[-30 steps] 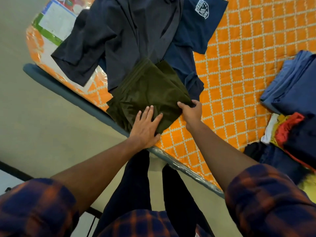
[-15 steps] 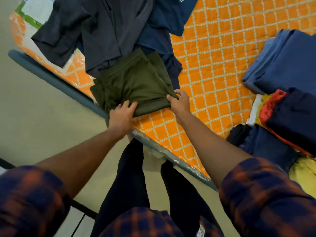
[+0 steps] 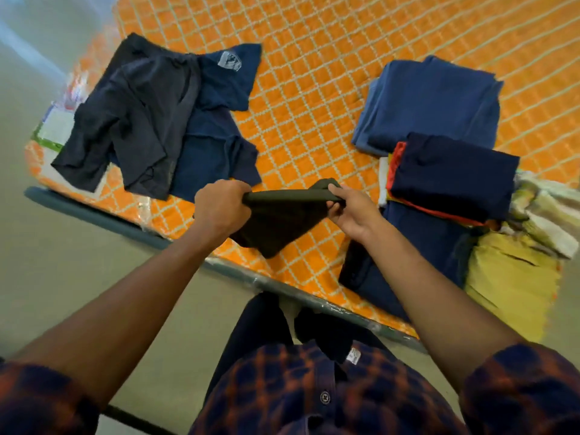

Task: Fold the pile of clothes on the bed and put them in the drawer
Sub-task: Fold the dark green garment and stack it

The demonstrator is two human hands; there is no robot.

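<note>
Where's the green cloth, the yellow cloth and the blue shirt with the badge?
green cloth [image 3: 279, 221], head view, hanging part below the held edge
yellow cloth [image 3: 508, 277], head view, its flat middle
blue shirt with the badge [image 3: 216, 136], head view, body below the badge

Over the near edge of the bed, the held garment, gripped between left hand and right hand, hanging from both. At the near left corner, a spread shirt, lying partly on a badged shirt to its right. Well apart, toward the right edge, a large folded piece farthest back. Just in front of it, a folded stack, resting on a flat garment reaching the near edge. Right of the stack, a loose heap.
</note>
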